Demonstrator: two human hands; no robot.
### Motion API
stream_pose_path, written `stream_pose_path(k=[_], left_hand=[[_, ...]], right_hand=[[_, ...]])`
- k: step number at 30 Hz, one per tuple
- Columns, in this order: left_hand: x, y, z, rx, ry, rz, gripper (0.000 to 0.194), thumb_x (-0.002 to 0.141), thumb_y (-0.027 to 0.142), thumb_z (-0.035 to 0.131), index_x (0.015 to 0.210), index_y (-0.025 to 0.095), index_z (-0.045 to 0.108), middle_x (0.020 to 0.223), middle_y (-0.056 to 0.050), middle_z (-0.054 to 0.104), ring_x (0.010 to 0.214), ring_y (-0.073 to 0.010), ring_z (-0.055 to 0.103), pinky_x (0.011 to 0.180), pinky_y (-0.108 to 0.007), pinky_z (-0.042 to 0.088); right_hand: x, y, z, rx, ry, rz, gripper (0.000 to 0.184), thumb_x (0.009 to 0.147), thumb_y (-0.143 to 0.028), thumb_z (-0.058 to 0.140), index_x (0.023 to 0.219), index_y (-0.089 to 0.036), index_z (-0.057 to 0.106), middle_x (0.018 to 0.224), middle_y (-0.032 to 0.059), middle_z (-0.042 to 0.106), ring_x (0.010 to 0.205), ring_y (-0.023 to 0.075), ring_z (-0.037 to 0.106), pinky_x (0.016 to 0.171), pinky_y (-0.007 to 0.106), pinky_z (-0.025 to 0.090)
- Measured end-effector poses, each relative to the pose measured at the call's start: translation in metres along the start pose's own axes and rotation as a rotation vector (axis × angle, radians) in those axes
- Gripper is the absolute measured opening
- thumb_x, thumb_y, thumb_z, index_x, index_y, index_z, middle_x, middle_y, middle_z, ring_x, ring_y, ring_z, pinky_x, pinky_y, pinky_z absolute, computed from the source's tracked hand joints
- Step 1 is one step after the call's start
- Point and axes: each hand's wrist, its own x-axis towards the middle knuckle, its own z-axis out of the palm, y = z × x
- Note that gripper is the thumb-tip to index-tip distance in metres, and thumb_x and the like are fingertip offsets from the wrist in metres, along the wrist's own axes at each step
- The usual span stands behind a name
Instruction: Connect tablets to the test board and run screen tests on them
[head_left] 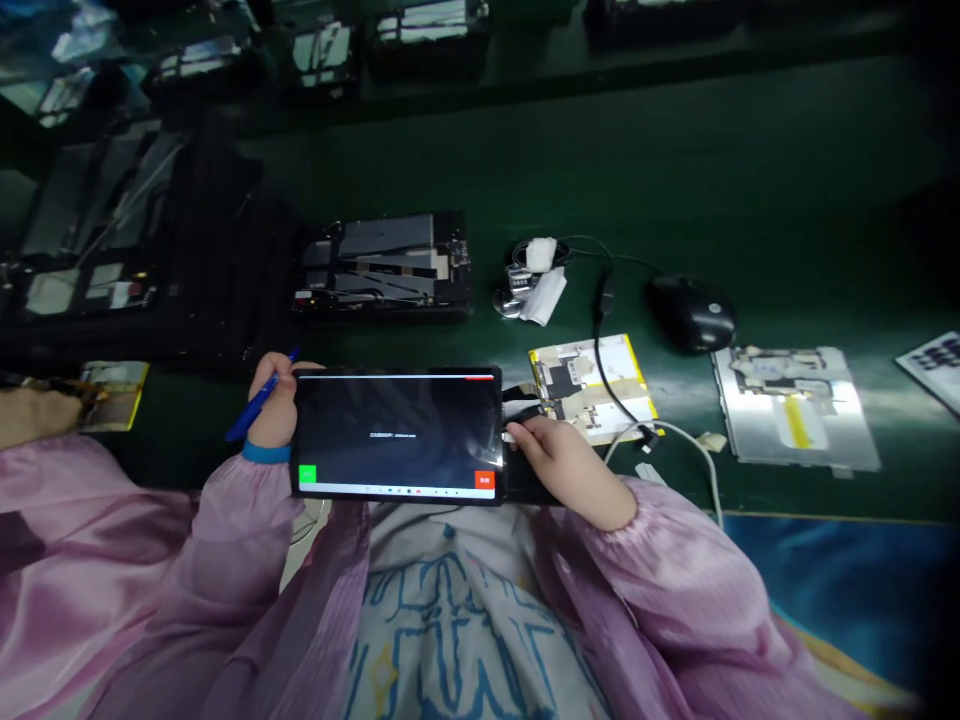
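Observation:
A black tablet [397, 430] with a lit dark screen, a green box and a red box at its lower corners, is held in front of my body. My left hand [276, 405] closes on its left edge and also keeps a blue pen [259, 405] in the fingers. At the right edge, my right hand [555, 455] is closed in a pinch against the tablet's side. A small dark piece shows by its fingertips; what exactly it grips I cannot make out. Just beyond lies a silver board with yellow edges [619, 365], dark ribbon strips reaching from it towards the tablet.
An opened device [390, 265] lies behind the tablet, with larger stacks [97, 230] to the left. Right of centre are a coiled cable [536, 280], a black mouse [691, 312], a white cable [701, 455] and a silver panel [832, 400]. Another person's hand [37, 420] is at far left.

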Motion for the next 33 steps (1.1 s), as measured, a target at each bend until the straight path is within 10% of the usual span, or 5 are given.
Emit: stream_pose_path(k=[23,33], left_hand=[[0.006,0.001,0.0,0.243,0.028,0.046,0.051,0.07,0.066,0.063,0.075,0.021,0.04,0.067,0.001,0.068,0.061,-0.0152,0.062,0.056,-0.025,0.048],[-0.003,-0.001,0.006,0.116,0.06,0.026,0.049,0.07,0.064,0.064,0.073,0.021,0.041,0.064,0.0,0.066,0.062,-0.0165,0.065,0.057,-0.026,0.05]], right_hand=[[-0.004,-0.01,0.007,-0.232,0.082,-0.061,0.039,0.096,-0.031,0.038,0.062,-0.019,0.054,0.057,0.0064,0.059,0.052,0.0178,0.056,0.053,0.029,0.031],[-0.008,-0.007,0.012,-0.129,0.19,-0.049,0.054,0.097,-0.055,0.02,0.058,-0.023,0.042,0.05,0.0064,0.055,0.046,0.0189,0.053,0.048,0.03,0.032]])
